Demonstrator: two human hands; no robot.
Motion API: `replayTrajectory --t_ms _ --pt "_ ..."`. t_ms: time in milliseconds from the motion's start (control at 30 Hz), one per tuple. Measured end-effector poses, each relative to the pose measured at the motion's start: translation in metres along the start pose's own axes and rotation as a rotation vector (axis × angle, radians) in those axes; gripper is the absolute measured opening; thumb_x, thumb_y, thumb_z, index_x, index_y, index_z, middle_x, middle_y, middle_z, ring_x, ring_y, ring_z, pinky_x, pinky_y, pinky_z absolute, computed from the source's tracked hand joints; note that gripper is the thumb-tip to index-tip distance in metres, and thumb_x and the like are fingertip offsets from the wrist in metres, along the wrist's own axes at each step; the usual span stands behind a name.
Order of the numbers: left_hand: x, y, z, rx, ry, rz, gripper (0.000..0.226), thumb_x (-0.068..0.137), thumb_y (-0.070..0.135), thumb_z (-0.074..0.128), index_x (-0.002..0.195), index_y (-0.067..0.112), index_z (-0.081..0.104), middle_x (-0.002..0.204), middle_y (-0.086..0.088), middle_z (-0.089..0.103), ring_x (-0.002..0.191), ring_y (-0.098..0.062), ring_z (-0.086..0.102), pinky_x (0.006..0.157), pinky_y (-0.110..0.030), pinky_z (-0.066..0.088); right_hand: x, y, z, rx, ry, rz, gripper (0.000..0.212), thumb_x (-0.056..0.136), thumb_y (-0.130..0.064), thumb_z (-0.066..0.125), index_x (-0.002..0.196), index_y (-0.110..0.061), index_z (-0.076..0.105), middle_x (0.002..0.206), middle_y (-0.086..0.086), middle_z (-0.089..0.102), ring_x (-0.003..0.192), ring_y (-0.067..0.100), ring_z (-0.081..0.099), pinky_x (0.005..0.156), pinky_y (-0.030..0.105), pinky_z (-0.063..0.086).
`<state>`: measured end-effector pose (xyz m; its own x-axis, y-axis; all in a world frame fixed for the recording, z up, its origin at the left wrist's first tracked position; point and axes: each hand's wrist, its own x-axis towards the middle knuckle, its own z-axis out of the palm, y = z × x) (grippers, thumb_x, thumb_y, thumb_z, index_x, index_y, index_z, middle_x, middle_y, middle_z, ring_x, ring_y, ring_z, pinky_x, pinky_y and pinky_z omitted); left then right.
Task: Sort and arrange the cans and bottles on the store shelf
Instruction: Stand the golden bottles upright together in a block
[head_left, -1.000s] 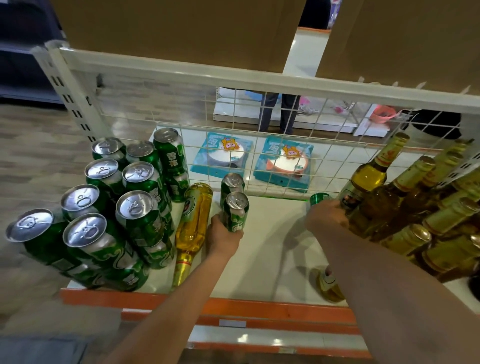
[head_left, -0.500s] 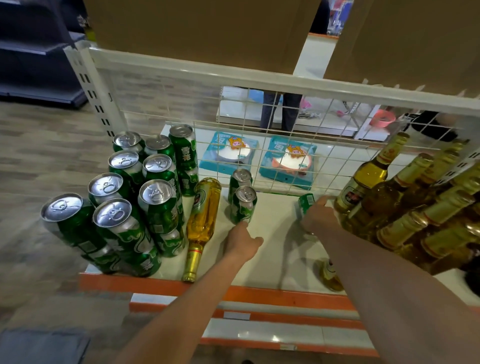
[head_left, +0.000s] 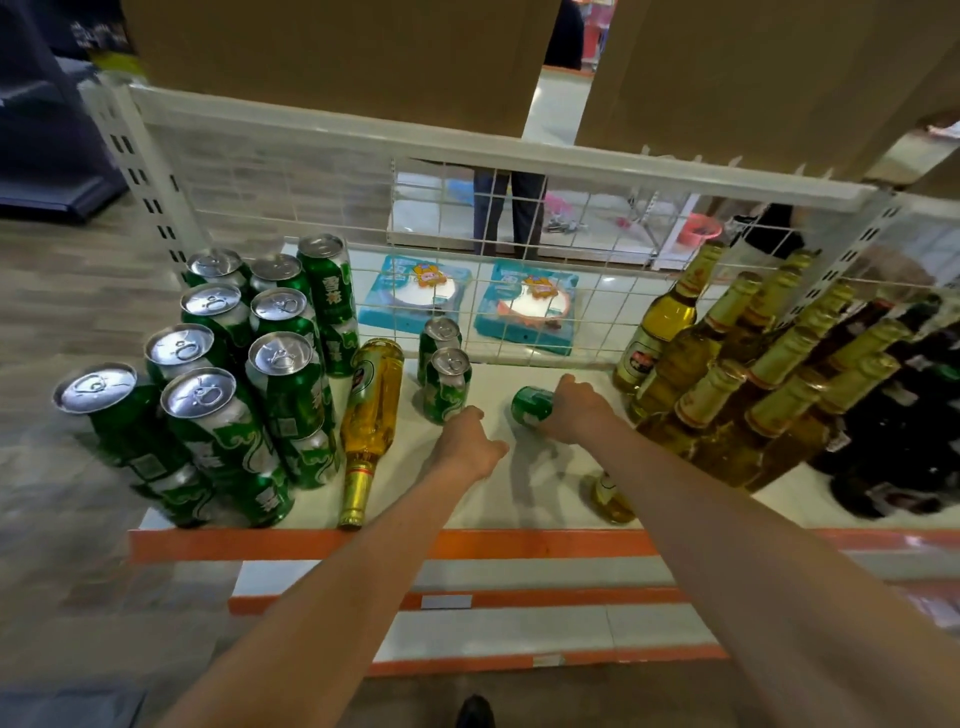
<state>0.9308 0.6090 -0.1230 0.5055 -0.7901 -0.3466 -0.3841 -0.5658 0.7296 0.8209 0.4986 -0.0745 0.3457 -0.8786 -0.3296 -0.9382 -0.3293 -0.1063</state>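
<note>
Several tall green cans (head_left: 283, 384) stand in rows at the left of the white shelf (head_left: 540, 488). A golden bottle (head_left: 371, 415) lies on its side beside them, neck toward me. Two short green cans (head_left: 447, 387) stand one behind the other in the middle. My left hand (head_left: 467, 444) hovers just in front of the nearer one, fingers loosely curled, holding nothing. My right hand (head_left: 574, 408) grips a green can (head_left: 531, 406) lying on its side. Several golden bottles (head_left: 737, 374) stand clustered at the right. Another bottle (head_left: 610, 496) lies under my right forearm, mostly hidden.
A white wire grid (head_left: 519, 270) backs the shelf, under a white rail. Two blue packages (head_left: 470, 301) lie behind it. Dark bottles (head_left: 904, 431) crowd the far right. The shelf's orange front edge (head_left: 363, 543) runs below my arms. A person's legs (head_left: 509, 213) show beyond the grid.
My left hand let go of the nearer short can and drew back from it. My right hand pulled the lying green can leftward, away from the golden bottles.
</note>
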Motion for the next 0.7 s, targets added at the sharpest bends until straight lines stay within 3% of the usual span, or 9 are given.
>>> replayTrajectory --t_ms 400,567,700 --pt "-0.023 -0.008 -0.016 -0.053 0.017 -0.008 0.070 0.085 0.024 0.075 0.145 0.009 0.041 0.143 -0.012 0.050 0.129 -0.029 0.050 0.104 -0.038 0.044 -0.039 -0.054 -0.008 0.014 -0.031 -0.109 0.067 0.079 -0.041 0.076 0.128 -0.007 0.045 0.119 0.009 0.058 0.097 0.024 0.057 0.068 0.032 0.043" --pt "-0.027 -0.030 -0.026 -0.086 0.038 0.009 0.037 0.082 0.020 0.074 0.116 0.008 0.066 0.108 -0.009 0.070 0.104 -0.025 0.064 0.074 -0.027 0.045 -0.040 -0.087 -0.002 0.080 -0.003 -0.190 0.075 0.076 -0.044 0.078 0.131 -0.007 0.043 0.116 0.010 0.058 0.103 0.027 0.060 0.067 0.034 0.045" --pt "-0.027 -0.040 -0.034 -0.192 0.051 -0.016 0.032 0.078 0.011 0.077 0.107 0.011 0.062 0.103 -0.006 0.069 0.097 -0.024 0.065 0.082 -0.034 0.055 -0.038 -0.103 0.011 0.145 0.030 -0.253 0.077 0.074 -0.039 0.079 0.133 -0.009 0.041 0.122 0.012 0.056 0.108 0.031 0.060 0.084 0.040 0.054"
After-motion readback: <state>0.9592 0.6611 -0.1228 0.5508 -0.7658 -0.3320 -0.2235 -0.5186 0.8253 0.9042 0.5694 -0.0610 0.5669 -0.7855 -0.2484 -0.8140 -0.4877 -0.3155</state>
